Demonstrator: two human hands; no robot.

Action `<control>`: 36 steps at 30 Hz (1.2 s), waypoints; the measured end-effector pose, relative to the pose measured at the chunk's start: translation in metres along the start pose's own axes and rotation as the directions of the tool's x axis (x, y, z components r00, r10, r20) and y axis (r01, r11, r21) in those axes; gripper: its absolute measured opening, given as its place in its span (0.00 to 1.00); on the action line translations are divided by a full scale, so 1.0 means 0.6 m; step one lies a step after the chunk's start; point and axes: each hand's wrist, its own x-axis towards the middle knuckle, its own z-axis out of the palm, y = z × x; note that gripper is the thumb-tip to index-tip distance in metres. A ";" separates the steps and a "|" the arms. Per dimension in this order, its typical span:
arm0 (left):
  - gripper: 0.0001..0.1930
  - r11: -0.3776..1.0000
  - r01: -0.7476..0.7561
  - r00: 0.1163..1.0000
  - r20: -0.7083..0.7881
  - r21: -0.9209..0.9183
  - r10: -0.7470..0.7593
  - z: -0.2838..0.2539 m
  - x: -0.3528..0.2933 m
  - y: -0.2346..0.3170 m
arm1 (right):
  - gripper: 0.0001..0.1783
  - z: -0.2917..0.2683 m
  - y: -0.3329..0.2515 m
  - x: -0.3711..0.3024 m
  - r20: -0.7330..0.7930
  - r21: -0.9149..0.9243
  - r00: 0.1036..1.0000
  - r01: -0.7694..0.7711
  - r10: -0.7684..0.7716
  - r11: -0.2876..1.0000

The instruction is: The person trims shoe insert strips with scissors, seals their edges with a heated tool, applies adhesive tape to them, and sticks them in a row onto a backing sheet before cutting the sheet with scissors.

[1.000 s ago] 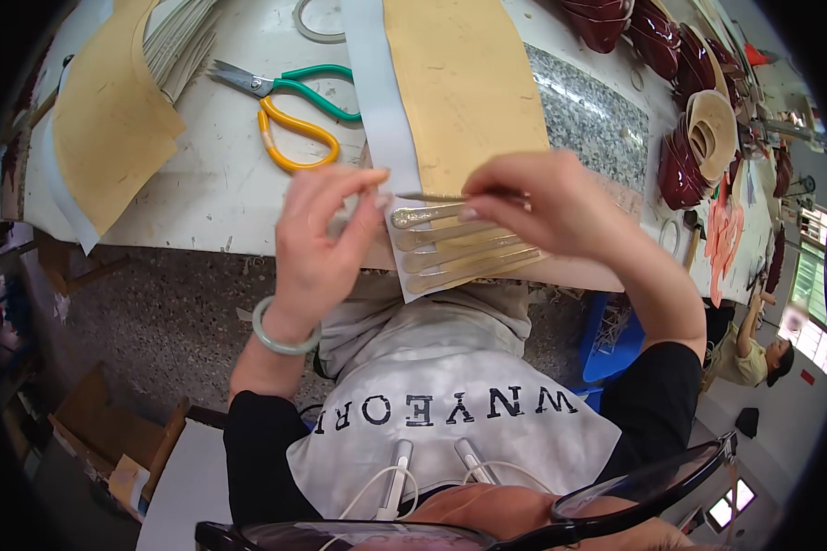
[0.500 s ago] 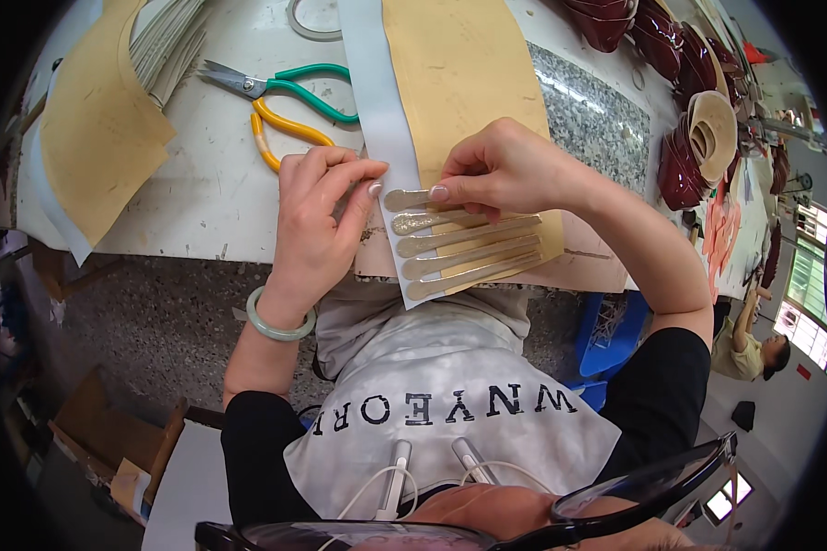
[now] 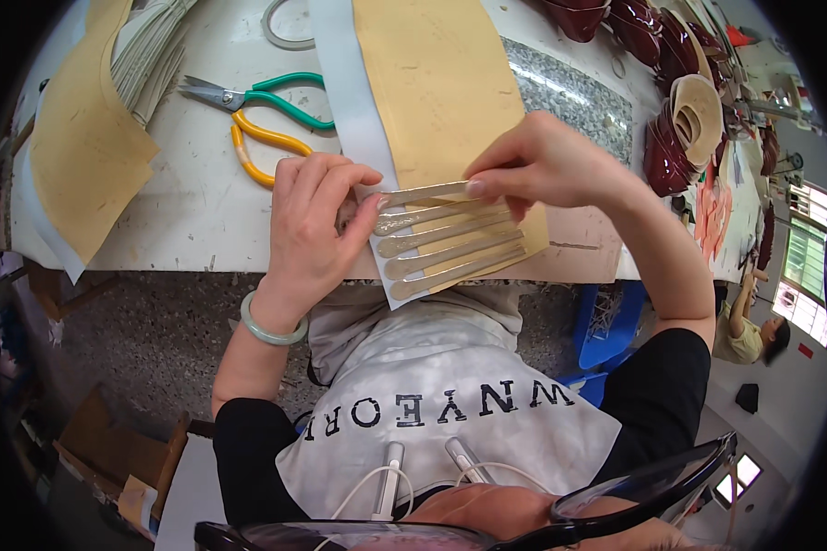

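A narrow gold glittery strip (image 3: 424, 193) is stretched between my two hands. My right hand (image 3: 553, 163) pinches its far right end between thumb and fingers. At the left end, my left hand (image 3: 311, 213) has its thumb and fingertips closed on the strip; its rounded tip is hidden there. Several similar strips with rounded ends, one of them a lower gold strip (image 3: 455, 255), lie side by side just below. They rest across a white sheet (image 3: 351, 101) and a tan sheet (image 3: 441, 83) that overlap on the table.
Left of the sheets lie snips (image 3: 280, 138) with one green and one yellow handle, and a grey ring-shaped roll (image 3: 280, 26). Stacked tan pieces (image 3: 87, 156) are at the far left. A speckled stone slab (image 3: 574, 96) and dark red glossy pieces (image 3: 666, 151) sit to the right. Another person (image 3: 749, 331) is far right.
My right hand has drawn the top strip's end up and to the right. My left hand, earlier beside the sheet with nothing visible in it, now meets the strip's left end.
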 end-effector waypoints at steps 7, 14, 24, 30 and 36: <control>0.15 0.974 -0.218 0.964 0.170 0.058 0.206 -0.008 0.011 0.004 | 0.10 -0.009 0.032 -0.007 -0.096 -0.117 0.994 -0.057 0.046 0.992; 0.18 0.941 -0.281 0.932 0.286 0.187 0.221 -0.025 0.025 0.029 | 0.14 -0.010 0.078 -0.037 -0.432 -0.523 0.871 -0.031 -0.233 0.852; 0.12 0.989 -0.133 0.987 0.086 -0.056 0.138 0.022 0.019 0.085 | 0.06 0.040 0.208 -0.098 -0.665 -0.514 0.555 0.145 -0.500 0.845; 0.11 0.501 0.535 0.837 0.510 -0.680 -0.200 0.061 0.007 0.136 | 0.09 0.108 0.095 -0.133 -0.655 -0.259 0.546 0.487 -0.522 0.834; 0.10 0.411 0.564 0.824 0.516 -0.716 -0.233 0.053 -0.012 0.145 | 0.15 0.110 0.077 -0.137 -0.411 -0.691 0.458 0.408 -0.788 0.597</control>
